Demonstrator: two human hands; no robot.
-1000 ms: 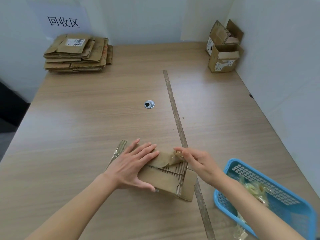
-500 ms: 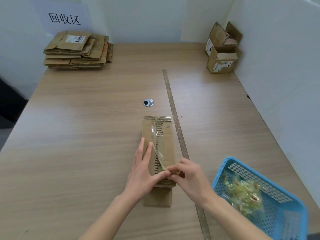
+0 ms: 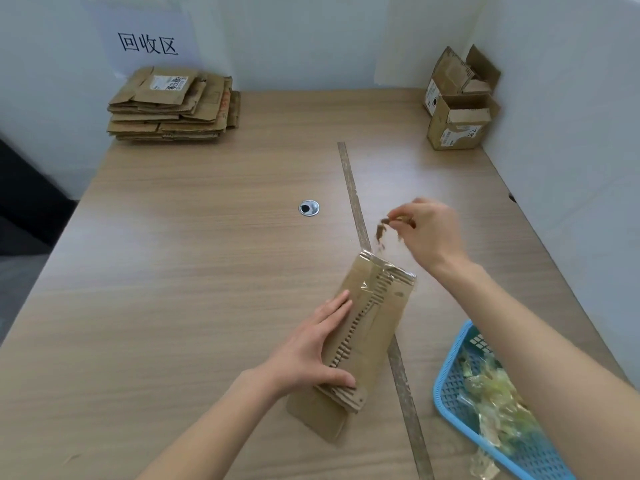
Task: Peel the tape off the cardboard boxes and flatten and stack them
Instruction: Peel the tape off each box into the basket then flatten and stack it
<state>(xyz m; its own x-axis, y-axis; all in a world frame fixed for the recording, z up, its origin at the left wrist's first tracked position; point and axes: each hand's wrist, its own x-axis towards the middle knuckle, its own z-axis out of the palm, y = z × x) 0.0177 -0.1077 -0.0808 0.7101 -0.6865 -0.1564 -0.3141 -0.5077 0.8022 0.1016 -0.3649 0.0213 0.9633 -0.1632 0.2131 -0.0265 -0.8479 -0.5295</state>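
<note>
A flattened brown cardboard box (image 3: 375,323) lies lengthwise on the wooden table, its top layer torn to bare corrugation along the middle, with shiny tape across its far end. My left hand (image 3: 317,348) presses flat on its left side, thumb at the near edge. My right hand (image 3: 427,232) is raised beyond the box's far end and pinches a clear strip of tape (image 3: 381,233) with brown paper scraps stuck to it; the strip runs down toward the box's far edge.
A stack of flattened boxes (image 3: 173,105) sits at the far left under a paper sign. Two open boxes (image 3: 457,109) stand at the far right by the white wall. A blue basket (image 3: 450,393) of peeled tape is at my near right. A cable hole (image 3: 309,207) and a seam strip (image 3: 356,216) mark the table.
My right hand has pulled the tape strip away along the box, from its near part up past the far end. The box has turned slightly clockwise; my left hand stays pressed on it.
</note>
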